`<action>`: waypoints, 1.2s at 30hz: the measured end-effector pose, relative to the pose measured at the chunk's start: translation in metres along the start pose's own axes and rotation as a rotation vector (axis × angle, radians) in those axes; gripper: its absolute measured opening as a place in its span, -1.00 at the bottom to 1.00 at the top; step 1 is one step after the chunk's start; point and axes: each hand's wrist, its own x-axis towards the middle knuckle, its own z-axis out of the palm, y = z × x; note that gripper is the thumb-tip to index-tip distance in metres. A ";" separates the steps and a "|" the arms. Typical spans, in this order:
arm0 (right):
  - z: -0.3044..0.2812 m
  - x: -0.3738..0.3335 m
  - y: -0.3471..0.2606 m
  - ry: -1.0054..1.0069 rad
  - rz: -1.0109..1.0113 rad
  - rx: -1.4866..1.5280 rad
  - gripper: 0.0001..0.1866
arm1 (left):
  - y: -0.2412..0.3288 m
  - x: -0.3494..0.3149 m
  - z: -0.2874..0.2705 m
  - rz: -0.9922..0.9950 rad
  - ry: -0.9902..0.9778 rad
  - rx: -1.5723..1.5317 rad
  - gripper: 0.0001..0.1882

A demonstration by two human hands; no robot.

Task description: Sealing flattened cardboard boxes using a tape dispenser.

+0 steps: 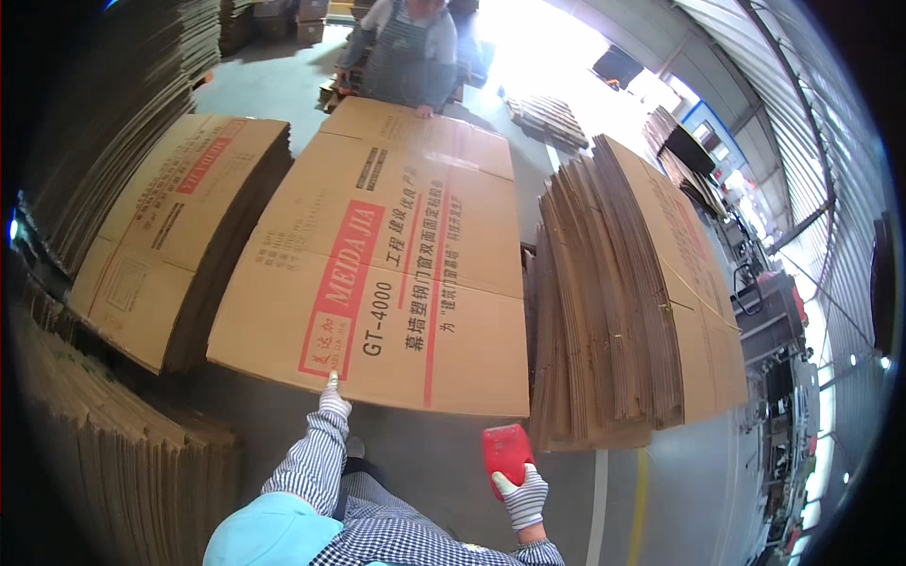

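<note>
A large flattened cardboard box [472, 349] with red and black print lies in front of me. At its near edge my left hand [334, 400], in a striped glove, is closed with the thumb on top; its other fingers are hidden beneath the board. My right hand [525, 498], gloved alike, grips a red hand-held tool [508, 453] with a broad blunt end, just off the box's near right corner. I cannot make out the tool's exact kind. Across the box stands a co-worker [401, 57], one hand [425, 111] at its far edge.
Flattened boxes are stacked to the left [142, 255] and, tied with a strap, to the right [604, 311]. More cardboard stacks [142, 443] rise at the near left. Wooden pallets [547, 118] lie at the back. Machinery [774, 377] lines the right side beyond a yellow floor line [639, 500].
</note>
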 end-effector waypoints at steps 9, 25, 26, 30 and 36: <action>-0.040 0.023 0.082 0.233 0.450 0.221 -0.57 | 0.199 -0.116 -0.033 0.299 0.530 -0.670 -0.41; 0.052 0.102 0.091 -0.230 0.431 0.795 -0.58 | 0.448 -0.368 -0.128 1.170 0.958 0.796 -0.65; 0.032 0.099 0.099 -0.146 0.452 0.855 -0.58 | 0.427 -0.327 -0.112 1.395 0.955 0.876 -0.44; -0.022 0.106 0.137 0.150 0.593 0.861 -0.55 | 0.347 -0.245 -0.076 1.394 0.607 1.013 -0.50; -0.082 0.105 0.175 0.321 0.521 0.843 -0.56 | 0.174 -0.094 -0.003 1.074 0.121 1.446 -0.53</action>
